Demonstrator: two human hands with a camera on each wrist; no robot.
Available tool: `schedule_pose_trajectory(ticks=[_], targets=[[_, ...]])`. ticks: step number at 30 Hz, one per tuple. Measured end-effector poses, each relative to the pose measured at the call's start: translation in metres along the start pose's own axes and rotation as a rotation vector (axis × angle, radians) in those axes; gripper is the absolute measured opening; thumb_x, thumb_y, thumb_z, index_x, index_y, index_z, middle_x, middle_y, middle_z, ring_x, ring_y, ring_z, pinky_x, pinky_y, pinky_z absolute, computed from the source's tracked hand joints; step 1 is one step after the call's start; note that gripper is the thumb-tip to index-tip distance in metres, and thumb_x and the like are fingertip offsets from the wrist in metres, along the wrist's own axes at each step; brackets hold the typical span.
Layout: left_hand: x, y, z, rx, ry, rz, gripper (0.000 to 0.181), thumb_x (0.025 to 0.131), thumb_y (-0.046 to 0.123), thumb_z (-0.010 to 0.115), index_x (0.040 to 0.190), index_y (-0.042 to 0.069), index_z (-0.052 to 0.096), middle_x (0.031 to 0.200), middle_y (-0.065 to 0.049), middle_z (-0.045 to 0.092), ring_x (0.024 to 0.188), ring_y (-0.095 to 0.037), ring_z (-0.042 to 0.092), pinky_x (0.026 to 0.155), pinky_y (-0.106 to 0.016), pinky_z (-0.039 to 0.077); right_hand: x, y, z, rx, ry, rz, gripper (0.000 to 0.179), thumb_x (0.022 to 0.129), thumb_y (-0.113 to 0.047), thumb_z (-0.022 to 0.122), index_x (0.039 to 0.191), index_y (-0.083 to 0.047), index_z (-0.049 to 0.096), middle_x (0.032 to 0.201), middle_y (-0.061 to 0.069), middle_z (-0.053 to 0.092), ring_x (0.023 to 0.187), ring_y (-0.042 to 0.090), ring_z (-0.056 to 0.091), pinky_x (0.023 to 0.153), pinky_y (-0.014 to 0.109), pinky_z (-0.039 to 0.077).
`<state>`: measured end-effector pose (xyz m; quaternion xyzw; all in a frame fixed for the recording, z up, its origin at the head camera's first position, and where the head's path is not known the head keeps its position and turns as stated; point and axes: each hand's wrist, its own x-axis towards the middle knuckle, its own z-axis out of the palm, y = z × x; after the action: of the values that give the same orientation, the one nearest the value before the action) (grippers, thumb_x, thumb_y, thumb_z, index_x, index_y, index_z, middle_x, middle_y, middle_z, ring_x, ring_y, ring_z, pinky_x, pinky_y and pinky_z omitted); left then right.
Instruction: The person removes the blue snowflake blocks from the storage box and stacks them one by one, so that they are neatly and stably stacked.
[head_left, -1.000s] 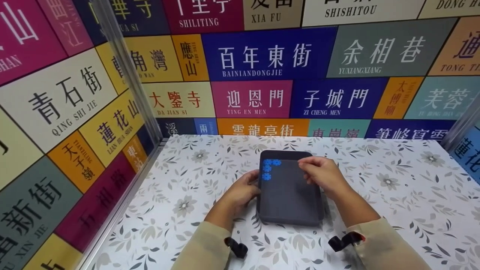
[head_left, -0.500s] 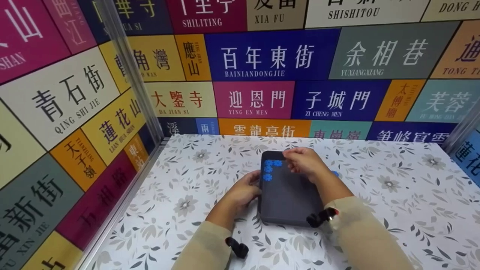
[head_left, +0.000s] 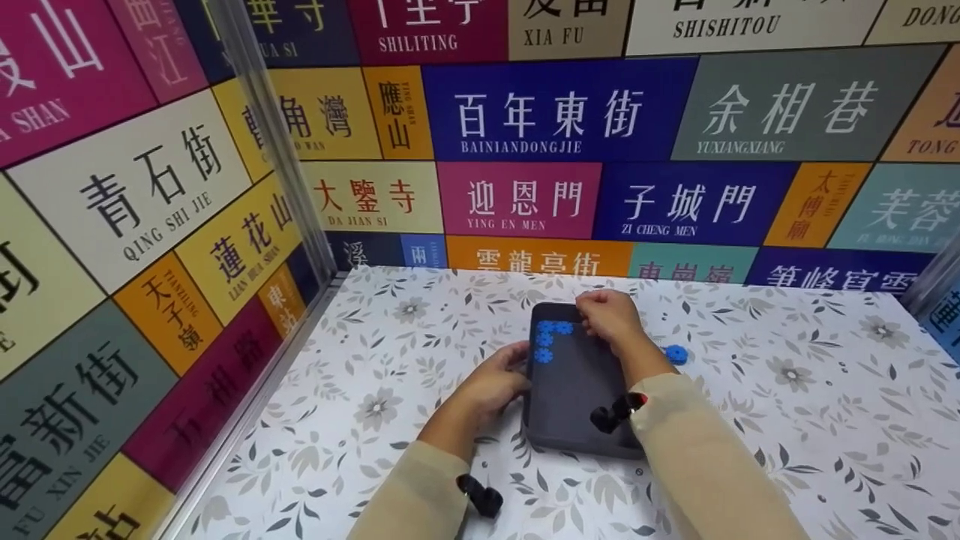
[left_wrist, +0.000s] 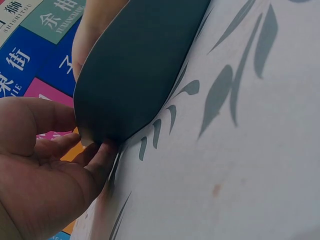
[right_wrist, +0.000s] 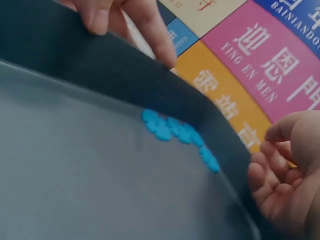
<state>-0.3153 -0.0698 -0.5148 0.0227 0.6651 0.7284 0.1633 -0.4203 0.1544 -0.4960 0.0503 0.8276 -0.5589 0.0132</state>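
Note:
Several blue flower-shaped pieces [head_left: 544, 340] lie in an L at the far left corner of a dark grey tray [head_left: 574, 405], and the right wrist view shows the pieces [right_wrist: 182, 131] along the tray's wall. My left hand [head_left: 491, 382] grips the tray's left side, thumb and fingers at its edge in the left wrist view. Over the far right part of the tray is my right hand [head_left: 611, 315], its fingers curled and thumb and forefinger tips close together. I cannot tell whether a small piece is hidden between those fingertips.
Another blue flower-shaped piece [head_left: 676, 354] lies on the table right of the tray, beside the right forearm. The floral-patterned table [head_left: 375, 450] meets a wall of colourful street-name panels [head_left: 555, 112] at the back, with more panels on the left.
My right hand has moved left and away from me to the tray's far edge, bringing the blue piece on the right into sight. My left hand stays at the tray's left side.

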Motion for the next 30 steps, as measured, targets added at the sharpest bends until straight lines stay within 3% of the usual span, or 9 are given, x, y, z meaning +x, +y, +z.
schedule_pose_trajectory(ticks=[7, 12, 17, 21, 30], targets=[[-0.001, 0.0, 0.001, -0.027, -0.009, 0.02, 0.086, 0.078, -0.018, 0.051, 0.162, 0.0, 0.04, 0.165, -0.019, 0.049, 0.155, -0.034, 0.047, 0.126, -0.047, 0.042, 0.003, 0.021, 0.003, -0.163, 0.07, -0.089, 0.03, 0.1, -0.034, 0.067, 0.113, -0.008, 0.078, 0.084, 0.002, 0.072, 0.067, 0.013, 0.064, 0.064, 0.026, 0.055], [-0.001, 0.001, 0.001, -0.001, 0.002, 0.006, 0.086, 0.079, -0.017, 0.054, 0.161, 0.001, 0.042, 0.164, -0.019, 0.05, 0.152, -0.033, 0.05, 0.125, -0.047, 0.044, 0.003, 0.026, 0.006, -0.262, 0.03, -0.121, 0.027, 0.098, -0.033, 0.071, 0.113, -0.012, 0.079, 0.099, 0.007, 0.077, 0.076, 0.017, 0.067, 0.071, 0.028, 0.055], [-0.001, 0.003, 0.0, 0.023, 0.013, -0.01, 0.085, 0.081, -0.016, 0.056, 0.162, 0.004, 0.043, 0.165, -0.017, 0.05, 0.15, -0.032, 0.052, 0.124, -0.046, 0.045, 0.005, 0.028, 0.01, -0.276, 0.003, -0.152, 0.031, 0.097, -0.027, 0.075, 0.122, -0.009, 0.077, 0.121, 0.015, 0.078, 0.099, 0.027, 0.073, 0.089, 0.041, 0.062], [0.0, 0.001, 0.0, 0.02, 0.015, -0.009, 0.084, 0.081, -0.016, 0.057, 0.162, 0.004, 0.043, 0.164, -0.018, 0.051, 0.15, -0.032, 0.053, 0.124, -0.046, 0.045, 0.004, 0.031, 0.011, -0.271, -0.011, -0.148, 0.034, 0.096, -0.024, 0.077, 0.125, -0.007, 0.076, 0.127, 0.017, 0.077, 0.114, 0.032, 0.073, 0.104, 0.049, 0.059], [0.001, 0.0, 0.0, 0.014, -0.006, -0.005, 0.084, 0.08, -0.017, 0.057, 0.16, 0.003, 0.045, 0.161, -0.018, 0.054, 0.148, -0.032, 0.055, 0.123, -0.046, 0.046, 0.003, 0.031, 0.017, -0.291, 0.005, -0.14, 0.036, 0.091, -0.021, 0.082, 0.122, -0.005, 0.076, 0.123, 0.017, 0.079, 0.113, 0.033, 0.074, 0.104, 0.049, 0.059]])
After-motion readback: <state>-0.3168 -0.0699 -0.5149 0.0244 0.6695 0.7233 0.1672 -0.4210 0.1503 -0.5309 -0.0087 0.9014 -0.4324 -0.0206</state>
